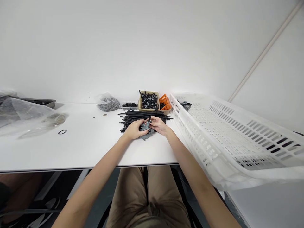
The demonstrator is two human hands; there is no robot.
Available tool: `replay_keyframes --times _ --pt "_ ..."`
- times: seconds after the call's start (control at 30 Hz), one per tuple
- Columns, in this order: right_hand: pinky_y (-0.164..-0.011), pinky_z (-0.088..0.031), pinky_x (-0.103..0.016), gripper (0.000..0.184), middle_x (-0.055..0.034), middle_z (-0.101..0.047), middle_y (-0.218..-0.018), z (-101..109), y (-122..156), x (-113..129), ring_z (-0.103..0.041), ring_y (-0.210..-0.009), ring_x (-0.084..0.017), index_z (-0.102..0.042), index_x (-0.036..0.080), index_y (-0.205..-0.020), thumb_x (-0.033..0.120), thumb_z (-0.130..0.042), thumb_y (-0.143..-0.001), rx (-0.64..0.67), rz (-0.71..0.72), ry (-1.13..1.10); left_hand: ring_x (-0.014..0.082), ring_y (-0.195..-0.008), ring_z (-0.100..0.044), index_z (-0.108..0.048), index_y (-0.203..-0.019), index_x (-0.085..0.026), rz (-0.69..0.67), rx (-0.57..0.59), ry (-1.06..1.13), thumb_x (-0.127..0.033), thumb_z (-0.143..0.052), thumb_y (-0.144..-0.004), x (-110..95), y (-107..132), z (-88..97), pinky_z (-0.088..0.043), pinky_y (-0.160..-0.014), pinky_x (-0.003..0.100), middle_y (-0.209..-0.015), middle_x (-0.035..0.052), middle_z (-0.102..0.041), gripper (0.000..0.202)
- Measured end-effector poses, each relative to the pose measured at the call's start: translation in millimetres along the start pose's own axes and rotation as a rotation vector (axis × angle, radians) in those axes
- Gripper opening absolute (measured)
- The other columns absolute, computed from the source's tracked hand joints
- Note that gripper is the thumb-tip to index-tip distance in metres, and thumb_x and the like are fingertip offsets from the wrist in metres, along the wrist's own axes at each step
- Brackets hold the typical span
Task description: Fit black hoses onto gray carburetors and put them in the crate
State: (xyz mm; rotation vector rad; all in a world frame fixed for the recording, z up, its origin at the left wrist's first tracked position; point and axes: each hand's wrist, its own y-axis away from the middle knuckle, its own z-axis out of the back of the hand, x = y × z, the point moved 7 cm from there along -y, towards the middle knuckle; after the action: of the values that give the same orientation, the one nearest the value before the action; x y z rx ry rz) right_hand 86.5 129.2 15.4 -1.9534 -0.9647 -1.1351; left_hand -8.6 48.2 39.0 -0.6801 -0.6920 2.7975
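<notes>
Item, centre of the desk (90, 145), near its front edge: one small grey part (144, 127), held just above the desk top between both hands. Its lower end shows beneath the fingers; its exact shape is too small to tell.

Left hand (135, 129): curled closed around the left side of the grey part, knuckles up.

Right hand (159, 125): fingers closed on the right side of the same part, fingertips meeting those of the left hand.

Directly behind the hands: a heap of black rods (140, 116), lying mostly crosswise, the near edge just beside the knuckles.

Behind the rods, against the wall:
- a tan box (140, 103) heaped with small black pieces
- an orange basket (164, 100), touching the tan box on its right
- a shallow tray of black rings (129, 105), to the left of the tan box
- a clear bag of grey bits (108, 103), further left

Left part of the desk: a single black ring (62, 132) lying flat, well apart from the hands; beyond it a large crumpled plastic bag (23, 115).

Right side: a big white slotted crate (237, 133), tilted, with one dark object (185, 104) at its far end.

Below the desk edge: the person's lap in tan trousers (133, 190)
</notes>
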Motion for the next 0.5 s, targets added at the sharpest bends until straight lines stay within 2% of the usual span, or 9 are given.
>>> replay_keyframes --times 0.23,0.5 --pt "-0.077 -0.049 -0.02 0.03 0.0038 -0.062 -0.083 -5.8 1.6 3.2 -0.062 -0.081 -0.01 -0.063 0.02 -0.083 0.018 -0.083 -0.061 -0.032 0.016 0.024 0.0259 -0.096 -0.064 -0.06 -0.111 -0.018 0.004 0.01 0.016 -0.042 -0.058 -0.074 -2.1 0.2 1.2 -0.049 -0.086 0.037 -0.108 0.0072 -0.068 0.044" --pt "-0.075 -0.05 -0.021 0.031 0.0023 -0.063 -0.085 -5.2 1.7 2.9 -0.062 -0.08 -0.012 -0.063 0.019 -0.086 0.016 -0.08 -0.061 -0.041 0.012 -0.004 0.0251 -0.098 -0.064 -0.059 -0.112 -0.019 0.01 0.014 0.023 -0.042 -0.058 -0.075 -2.2 0.4 0.9 -0.048 -0.087 0.036 -0.111 0.0071 -0.067 0.044"
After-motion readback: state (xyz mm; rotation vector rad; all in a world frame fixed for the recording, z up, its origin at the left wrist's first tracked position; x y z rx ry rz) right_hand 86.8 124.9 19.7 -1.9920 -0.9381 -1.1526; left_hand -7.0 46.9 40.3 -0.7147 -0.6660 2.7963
